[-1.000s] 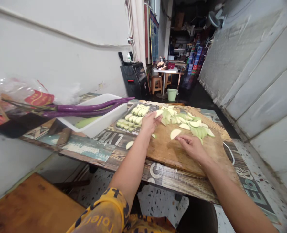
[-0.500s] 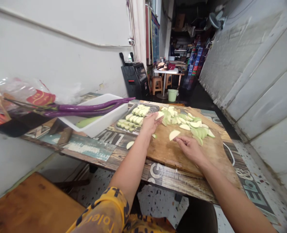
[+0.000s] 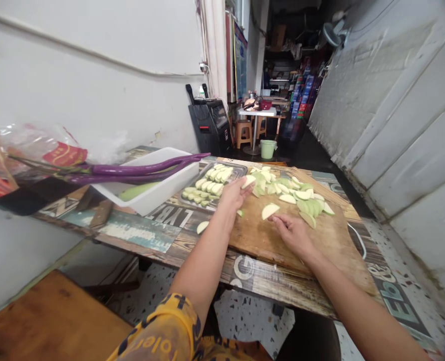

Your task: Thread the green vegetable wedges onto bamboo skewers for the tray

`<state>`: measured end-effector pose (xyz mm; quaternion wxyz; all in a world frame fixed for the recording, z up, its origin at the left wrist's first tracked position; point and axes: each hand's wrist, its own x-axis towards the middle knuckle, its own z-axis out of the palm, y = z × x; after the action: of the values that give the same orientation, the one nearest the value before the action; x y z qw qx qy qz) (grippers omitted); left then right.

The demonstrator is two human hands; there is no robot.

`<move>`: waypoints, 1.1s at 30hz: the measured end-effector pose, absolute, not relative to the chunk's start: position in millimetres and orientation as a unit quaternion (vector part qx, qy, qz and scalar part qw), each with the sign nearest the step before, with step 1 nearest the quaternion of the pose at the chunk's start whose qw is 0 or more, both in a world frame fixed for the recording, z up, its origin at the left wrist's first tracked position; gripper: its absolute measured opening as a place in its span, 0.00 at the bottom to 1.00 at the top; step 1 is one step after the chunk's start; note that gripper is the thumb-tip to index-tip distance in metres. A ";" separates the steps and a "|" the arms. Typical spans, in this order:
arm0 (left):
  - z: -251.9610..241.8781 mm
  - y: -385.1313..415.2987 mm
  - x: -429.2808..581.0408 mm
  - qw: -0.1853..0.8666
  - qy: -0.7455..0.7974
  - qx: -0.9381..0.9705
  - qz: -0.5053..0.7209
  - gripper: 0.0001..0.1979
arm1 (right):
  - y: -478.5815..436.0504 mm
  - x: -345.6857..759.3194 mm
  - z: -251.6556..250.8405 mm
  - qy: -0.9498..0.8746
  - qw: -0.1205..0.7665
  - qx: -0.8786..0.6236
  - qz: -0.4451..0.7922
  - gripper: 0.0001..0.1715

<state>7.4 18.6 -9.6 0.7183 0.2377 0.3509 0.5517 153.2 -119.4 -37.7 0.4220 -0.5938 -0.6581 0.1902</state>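
The left hand (image 3: pixel 234 194) reaches forward on a nearly straight arm to the far left corner of the board (image 3: pixel 278 243). Its thumb and fingers are pinched on a pale slice (image 3: pixel 248 181) at the near edge of the pile (image 3: pixel 295 194). Whether it grips one slice or more cannot be told, as its own knuckles hide the fingertips.

The right hand (image 3: pixel 293 231) lies palm down on the middle of the board with the wrist low and the fingers loosely spread, gripping nothing. Its fingertips are just beside a half-moon (image 3: pixel 269 210) that lies alone on the wood; I cannot tell whether they touch it. The two hands are apart, with bare board between them.

The left forearm covers the board's left edge. Just left of that arm, a stray piece (image 3: pixel 202 227) lies on the table (image 3: pixel 140 230). Beyond it, a metal tray (image 3: pixel 241 168) holds rows of slices and touches the board's far left corner. A white tub (image 3: pixel 158 193) stands left of the tray, with purple eggplants (image 3: pixel 140 169) lying across its rim. Something green inside is mostly hidden by the wall. A plastic bag (image 3: pixel 30 150) is cut off at the left edge. A dark handled object (image 3: pixel 98 213) near it is hard to make out.
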 end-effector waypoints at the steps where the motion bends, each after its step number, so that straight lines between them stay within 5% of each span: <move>1: -9.5 18.2 7.7 0.718 0.351 0.239 0.552 0.05 | -119.5 153.0 -37.1 -0.656 0.422 -0.594 0.194 0.16; 11: -6.1 13.4 10.9 0.734 0.352 0.236 0.530 0.02 | -123.8 145.2 -30.4 -0.562 0.469 -0.563 0.384 0.20; 22: -11.5 12.5 17.1 0.747 0.336 0.235 0.524 0.03 | -116.0 152.3 -44.4 -0.665 0.404 -0.613 0.134 0.17; 33: -11.8 14.5 14.5 0.766 0.342 0.217 0.499 0.03 | -121.2 150.3 -32.5 -0.596 0.457 -0.578 0.320 0.21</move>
<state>14.5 14.5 -11.8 0.7662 0.2165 0.3425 0.4987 150.3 -121.2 -32.5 0.4573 -0.5778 -0.5955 0.3200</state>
